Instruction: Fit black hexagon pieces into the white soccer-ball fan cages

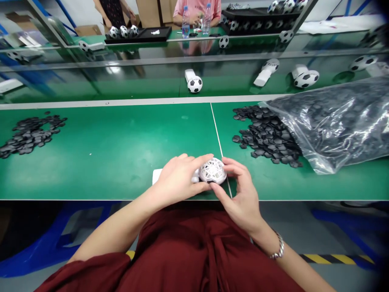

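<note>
A white handheld fan (pixel 213 170) with a round, football-like head and an open grille lies near the front edge of the green table. My left hand (pixel 179 176) wraps over its neck, with index finger and thumb on the head's left side; the white handle (pixel 156 175) sticks out at the left. My right hand (pixel 240 190) grips the head from the right, fingers at the far rim and thumb at the near rim. By that thumb a small black patch (pixel 210 182) shows on the rim, partly covered.
Loose black patches (pixel 270 136) spill from a clear plastic bag (pixel 337 121) at right; another pile (pixel 32 134) lies at left. Football-patterned fans (pixel 194 84) rest on the glossy strip beyond the table's white border. Two people stand or sit across, near black trays (pixel 152 34) and bottles (pixel 185 22).
</note>
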`<state>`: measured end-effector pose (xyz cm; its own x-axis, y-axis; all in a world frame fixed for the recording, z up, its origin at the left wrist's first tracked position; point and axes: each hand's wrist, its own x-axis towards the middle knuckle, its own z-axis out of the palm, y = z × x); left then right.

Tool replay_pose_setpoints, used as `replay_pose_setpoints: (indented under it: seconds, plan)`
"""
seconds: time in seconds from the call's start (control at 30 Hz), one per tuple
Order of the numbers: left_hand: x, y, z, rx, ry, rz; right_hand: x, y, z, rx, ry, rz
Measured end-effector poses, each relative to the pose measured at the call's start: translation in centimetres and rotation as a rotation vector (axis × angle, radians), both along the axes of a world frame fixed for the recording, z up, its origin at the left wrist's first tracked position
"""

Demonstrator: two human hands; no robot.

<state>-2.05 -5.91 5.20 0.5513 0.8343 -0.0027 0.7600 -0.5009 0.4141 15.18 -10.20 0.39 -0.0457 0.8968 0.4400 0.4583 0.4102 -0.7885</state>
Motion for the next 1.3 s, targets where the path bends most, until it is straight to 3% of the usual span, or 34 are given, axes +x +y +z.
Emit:
replay_pose_setpoints:
  seconds: [0.13, 0.37, 0.73, 1.07, 1.3]
  plan:
    - [0.1, 0.3, 0.1, -0.019, -0.065, 0.016, 0.2, 0.3, -0.1, -0.122, -0.020, 0.053]
    - [0.3, 0.2, 0.1, -0.035, -0.064, 0.051, 0.1, 0.3, 0.3, -0.089, -0.037, 0.035]
    - [0.5, -0.8, -0.6, 0.064, -0.031, 0.066, 1.0, 1.0, 0.4, -0.255, 0.048, 0.098]
    - [0.1, -0.9, -0.8, 0.048, -0.100, 0.037, 1.2, 1.0, 0.5, -0.131, -0.127, 0.133]
    - [0.3, -0.8, -0.8, 0.074, -0.089, 0.035, 0.9, 0.7, 0.2, -0.103, -0.088, 0.109]
